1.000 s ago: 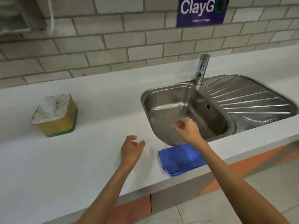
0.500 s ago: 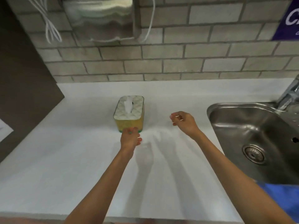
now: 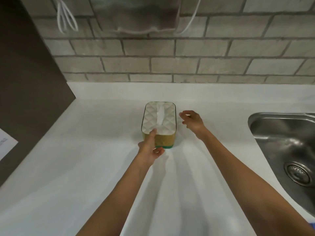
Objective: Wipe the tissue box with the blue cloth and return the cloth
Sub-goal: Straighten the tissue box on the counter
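Note:
The tissue box (image 3: 160,120) stands upright on the white counter (image 3: 85,159), with a quilted white top, yellow sides and a green base. A tissue sticks out of its slot. My left hand (image 3: 150,147) is at the box's near left corner, fingers spread and touching the front face. My right hand (image 3: 192,121) hovers just right of the box, fingers apart and empty. Only a sliver of the blue cloth (image 3: 312,224) shows at the lower right edge.
A steel sink (image 3: 281,142) with a drain (image 3: 297,173) is set into the counter at the right. A brick wall (image 3: 170,65) rises behind, with a metal dispenser (image 3: 136,14) and white cords (image 3: 65,19). A dark panel (image 3: 25,91) closes the left side.
My view has shifted left from the sink and cloth toward the tissue box. Both hands have moved up to the box; the left now touches its near corner, the right is beside it.

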{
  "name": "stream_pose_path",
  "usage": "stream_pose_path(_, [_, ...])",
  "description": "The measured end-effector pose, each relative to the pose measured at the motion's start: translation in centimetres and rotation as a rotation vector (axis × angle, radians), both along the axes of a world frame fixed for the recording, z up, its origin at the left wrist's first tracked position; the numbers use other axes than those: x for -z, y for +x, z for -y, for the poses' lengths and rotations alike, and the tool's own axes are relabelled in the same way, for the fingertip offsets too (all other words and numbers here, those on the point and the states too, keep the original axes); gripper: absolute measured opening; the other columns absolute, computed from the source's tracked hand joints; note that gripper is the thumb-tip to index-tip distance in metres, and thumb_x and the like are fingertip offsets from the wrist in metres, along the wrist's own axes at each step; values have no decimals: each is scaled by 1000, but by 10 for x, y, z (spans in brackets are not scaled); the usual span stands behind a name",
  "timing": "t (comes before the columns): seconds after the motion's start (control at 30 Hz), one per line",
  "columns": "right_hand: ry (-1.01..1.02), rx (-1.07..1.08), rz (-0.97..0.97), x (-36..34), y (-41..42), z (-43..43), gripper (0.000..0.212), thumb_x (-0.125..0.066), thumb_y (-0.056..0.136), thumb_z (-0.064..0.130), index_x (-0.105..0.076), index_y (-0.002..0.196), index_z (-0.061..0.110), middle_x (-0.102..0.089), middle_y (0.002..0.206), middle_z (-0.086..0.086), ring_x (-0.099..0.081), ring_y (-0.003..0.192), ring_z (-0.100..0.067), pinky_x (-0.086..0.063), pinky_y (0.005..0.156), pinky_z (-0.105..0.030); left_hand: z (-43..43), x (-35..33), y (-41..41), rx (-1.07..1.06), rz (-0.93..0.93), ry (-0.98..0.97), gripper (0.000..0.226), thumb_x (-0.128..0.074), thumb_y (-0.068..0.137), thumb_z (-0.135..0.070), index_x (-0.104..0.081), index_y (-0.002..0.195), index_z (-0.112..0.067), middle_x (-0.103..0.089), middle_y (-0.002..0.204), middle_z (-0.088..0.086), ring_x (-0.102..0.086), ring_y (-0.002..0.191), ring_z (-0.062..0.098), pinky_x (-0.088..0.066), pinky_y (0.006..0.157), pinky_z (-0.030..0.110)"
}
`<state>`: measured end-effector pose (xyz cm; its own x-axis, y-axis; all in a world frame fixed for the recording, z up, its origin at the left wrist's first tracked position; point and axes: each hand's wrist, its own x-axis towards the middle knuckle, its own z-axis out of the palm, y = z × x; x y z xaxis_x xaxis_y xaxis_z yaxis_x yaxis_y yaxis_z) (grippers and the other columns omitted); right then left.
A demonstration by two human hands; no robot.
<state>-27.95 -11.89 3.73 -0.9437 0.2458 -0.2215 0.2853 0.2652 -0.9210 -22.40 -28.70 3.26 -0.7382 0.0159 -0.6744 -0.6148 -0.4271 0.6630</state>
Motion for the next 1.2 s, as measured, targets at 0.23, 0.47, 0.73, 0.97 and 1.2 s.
stream_pose_path(0.23, [-125, -2, 42, 11, -48, 3, 58, -53, 91, 37, -36, 141, 12, -50, 130, -8, -48, 113, -19, -37, 99, -32, 11, 14, -26, 40, 36, -149, 62, -66, 84, -27, -39, 134, -2, -52, 134, 24, -57, 81, 22, -54, 65, 33])
stream_pose_path(0.47, [-168, -60, 6, 24, -74, 6, 52, -54, 92, 33, -43, 138, 12, -52, 130, -5, -48, 119, -17, -35, 105, -33, 44, 10, -70, -72, -67, -351, 67, -60, 87, -17, -25, 141, 4, -57, 83, 12, -56, 70, 23, -51, 67, 35])
stream_pose_path(0.73, [-112, -8, -105, 34, -90, 14, 32, -59, 89, 28, -63, 115, 11, -63, 101, 0, -59, 95, -17, -49, 91, -36, 61, 6, -149, -101, -155, -432, 51, -52, 90, -15, -39, 135, 3, -60, 109, 22, -52, 72, 20, -48, 66, 26])
stream_pose_path(0.97, [-139, 34, -113, 37, -105, 25, 32, -61, 88, 21, -61, 117, 6, -63, 101, -4, -58, 94, -19, -49, 95, -42, 58, -3, -201, -35, -266, -538, 30, -44, 91, -23, -55, 112, -4, -55, 103, 11, -52, 82, 21, -41, 59, 26])
stream_pose_path(1.2, [-132, 51, -114, 36, -118, 31, 35, -61, 88, 19, -60, 120, 6, -64, 107, -7, -59, 96, -21, -48, 92, -38, 59, -3, -222, -5, -354, -502, 33, -34, 95, -27, -48, 67, -19, -51, 76, 3, -48, 69, 19, -36, 58, 28])
